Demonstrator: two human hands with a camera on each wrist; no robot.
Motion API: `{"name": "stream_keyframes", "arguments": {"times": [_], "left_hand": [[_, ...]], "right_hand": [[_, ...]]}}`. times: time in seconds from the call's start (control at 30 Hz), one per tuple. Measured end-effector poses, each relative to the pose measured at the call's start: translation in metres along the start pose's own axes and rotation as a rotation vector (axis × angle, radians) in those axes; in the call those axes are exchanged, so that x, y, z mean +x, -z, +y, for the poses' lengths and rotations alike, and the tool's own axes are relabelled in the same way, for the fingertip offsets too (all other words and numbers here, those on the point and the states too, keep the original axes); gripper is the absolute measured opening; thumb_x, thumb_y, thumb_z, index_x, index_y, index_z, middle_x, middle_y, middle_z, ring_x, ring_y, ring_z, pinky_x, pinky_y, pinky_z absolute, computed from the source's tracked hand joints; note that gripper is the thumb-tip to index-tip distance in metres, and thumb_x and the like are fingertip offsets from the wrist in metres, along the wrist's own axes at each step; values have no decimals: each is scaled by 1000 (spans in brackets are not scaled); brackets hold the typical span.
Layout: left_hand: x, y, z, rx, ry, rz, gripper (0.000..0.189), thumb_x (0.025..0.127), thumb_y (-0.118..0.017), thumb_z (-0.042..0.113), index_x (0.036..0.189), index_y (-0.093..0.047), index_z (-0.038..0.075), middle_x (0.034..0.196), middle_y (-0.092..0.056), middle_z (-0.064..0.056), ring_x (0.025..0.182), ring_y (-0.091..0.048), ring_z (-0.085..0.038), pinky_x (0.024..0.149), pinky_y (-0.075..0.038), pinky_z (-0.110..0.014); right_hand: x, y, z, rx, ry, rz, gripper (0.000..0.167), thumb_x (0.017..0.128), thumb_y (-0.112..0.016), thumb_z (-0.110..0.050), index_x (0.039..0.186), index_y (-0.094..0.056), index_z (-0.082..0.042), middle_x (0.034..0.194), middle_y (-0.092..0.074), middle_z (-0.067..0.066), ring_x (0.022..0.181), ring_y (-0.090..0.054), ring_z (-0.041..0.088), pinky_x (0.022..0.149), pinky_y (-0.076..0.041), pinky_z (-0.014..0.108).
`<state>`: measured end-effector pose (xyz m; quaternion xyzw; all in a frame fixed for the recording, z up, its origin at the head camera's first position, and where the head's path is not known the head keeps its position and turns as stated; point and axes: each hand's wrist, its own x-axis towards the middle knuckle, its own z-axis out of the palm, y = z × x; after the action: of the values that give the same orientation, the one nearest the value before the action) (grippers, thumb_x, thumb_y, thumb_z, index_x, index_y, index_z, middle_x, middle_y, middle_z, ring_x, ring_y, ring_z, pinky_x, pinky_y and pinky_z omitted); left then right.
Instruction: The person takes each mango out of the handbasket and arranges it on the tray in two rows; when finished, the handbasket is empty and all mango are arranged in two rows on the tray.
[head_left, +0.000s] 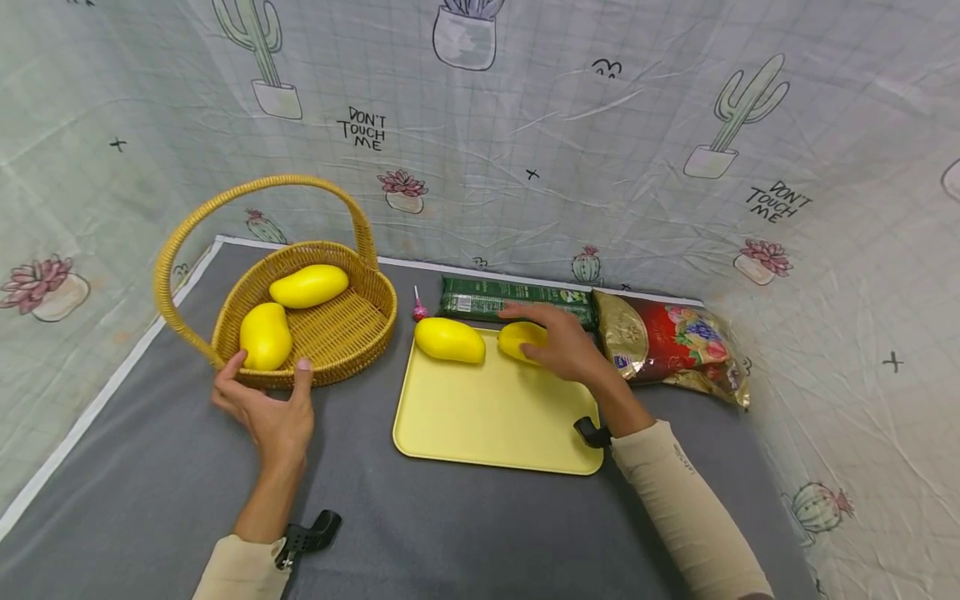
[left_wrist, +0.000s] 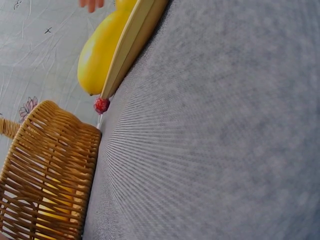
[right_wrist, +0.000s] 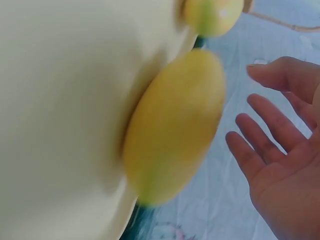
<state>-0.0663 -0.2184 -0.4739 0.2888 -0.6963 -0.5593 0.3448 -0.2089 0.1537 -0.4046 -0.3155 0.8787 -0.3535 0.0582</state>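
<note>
Left hand (head_left: 268,421), spread, is rested against the basket (head_left: 341,329). Right hand (head_left: 568,343), fingers parted, nothing held, is poised by a mango (head_left: 516,339) on the tray (head_left: 487,417), best gripped round the fruit's middle.

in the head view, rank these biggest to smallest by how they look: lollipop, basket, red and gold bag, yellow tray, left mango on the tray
1. basket, counting its handle
2. yellow tray
3. red and gold bag
4. left mango on the tray
5. lollipop
</note>
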Motion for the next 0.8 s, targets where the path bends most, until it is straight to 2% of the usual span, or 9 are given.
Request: {"name": "stream_keyframes", "arguments": {"times": [0.2,0.4,0.57,0.8], "left_hand": [[-2,0,2,9,-7,-2,78,91,-82,31,153,-34,26,157,-21,-1,152,-24,-22,121,-22,-45],[-2,-1,2,11,-7,-7,80,91,-82,35,153,-33,26,156,-21,0,151,-24,-22,120,-21,-44],[-2,-1,1,13,-6,-3,80,91,-83,32,153,-34,27,156,-22,-1,150,-25,-22,118,-22,-43],[0,0,0,7,-18,3,78,91,-82,28,153,-34,25,156,-21,-2,153,-23,-22,125,-19,-44]], "right_hand": [[20,-11,-23,85,17,77,54,93,-80,-3,144,-67,-18,152,-63,5,145,-54,30,117,-46,51],[41,-23,-45,216,49,120,51,93,-82,-8,142,-69,-19,147,-66,1,142,-58,26,115,-49,51],[58,-37,-66,280,69,115,50,93,-83,-12,140,-70,-21,143,-68,1,136,-62,25,113,-50,50],[80,-61,-88,349,92,68,50,92,-85,-21,139,-71,-21,141,-69,1,131,-64,20,110,-53,41]]}}
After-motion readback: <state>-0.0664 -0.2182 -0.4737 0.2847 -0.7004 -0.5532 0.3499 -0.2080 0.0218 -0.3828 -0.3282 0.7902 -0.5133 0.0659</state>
